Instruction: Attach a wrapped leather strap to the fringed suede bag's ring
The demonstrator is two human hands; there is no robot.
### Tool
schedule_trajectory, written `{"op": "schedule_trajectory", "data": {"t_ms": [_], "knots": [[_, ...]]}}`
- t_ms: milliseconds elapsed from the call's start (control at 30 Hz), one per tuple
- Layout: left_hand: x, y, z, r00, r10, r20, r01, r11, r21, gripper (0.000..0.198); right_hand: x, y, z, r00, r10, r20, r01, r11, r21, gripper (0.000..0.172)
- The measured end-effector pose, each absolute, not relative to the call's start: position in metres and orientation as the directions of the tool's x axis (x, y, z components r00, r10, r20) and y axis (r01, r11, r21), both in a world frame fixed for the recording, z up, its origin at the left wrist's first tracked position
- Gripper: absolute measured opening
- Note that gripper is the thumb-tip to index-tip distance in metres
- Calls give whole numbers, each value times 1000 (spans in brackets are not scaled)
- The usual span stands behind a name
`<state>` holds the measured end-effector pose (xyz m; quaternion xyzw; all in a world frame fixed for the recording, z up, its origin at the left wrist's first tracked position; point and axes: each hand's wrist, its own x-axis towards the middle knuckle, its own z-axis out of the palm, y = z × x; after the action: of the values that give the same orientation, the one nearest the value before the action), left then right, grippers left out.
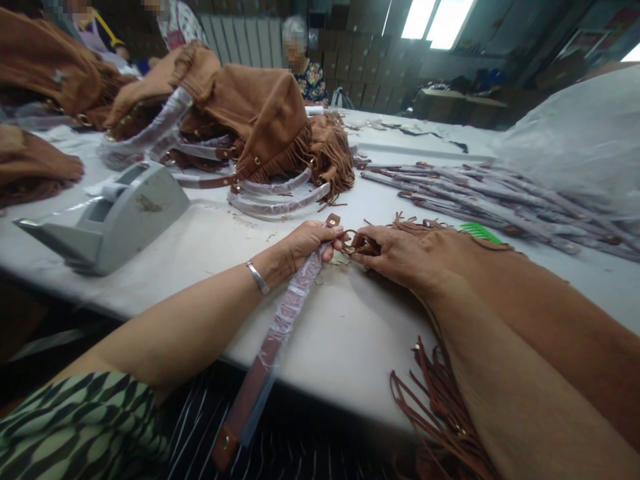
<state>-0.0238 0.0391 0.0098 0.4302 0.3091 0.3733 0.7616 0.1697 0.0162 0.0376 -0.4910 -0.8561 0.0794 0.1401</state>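
My left hand (307, 243) is closed round the upper end of a brown strap wrapped in clear plastic (280, 327). The strap runs down over the table's near edge toward my lap. My right hand (395, 253) pinches a metal ring and tab (357, 245) on a tan fringed suede bag (500, 313). That bag lies under my right forearm and hangs off the table edge. The strap's end and the ring meet between my two hands.
A grey tape dispenser (115, 217) stands at the left. Behind it is a heap of tan fringed bags (260, 127) with wrapped straps. More wrapped straps (490, 197) and a green comb (480, 232) lie at right, beside a clear plastic bag (580, 140). Other people sit across the white table (350, 333).
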Motion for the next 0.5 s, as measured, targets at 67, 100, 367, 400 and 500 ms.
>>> {"op": "schedule_trajectory", "data": {"t_ms": [67, 100, 367, 400, 500], "knots": [[-24, 37, 10, 513, 845, -153, -329, 358, 874, 12, 169, 14, 40, -434, 883, 176, 838, 468, -280, 23], [-24, 36, 10, 504, 848, -164, -328, 364, 872, 10, 169, 13, 42, -408, 897, 168, 848, 441, -294, 24], [-17, 31, 11, 491, 849, -193, -264, 356, 896, 1, 173, 17, 52, -349, 934, 78, 835, 348, -427, 30], [-16, 31, 12, 487, 851, -197, -264, 359, 895, 2, 174, 19, 52, -352, 934, 58, 829, 340, -445, 30], [-15, 30, 14, 473, 855, -212, -264, 367, 892, 5, 176, 23, 51, -367, 930, -14, 795, 306, -523, 31]]}}
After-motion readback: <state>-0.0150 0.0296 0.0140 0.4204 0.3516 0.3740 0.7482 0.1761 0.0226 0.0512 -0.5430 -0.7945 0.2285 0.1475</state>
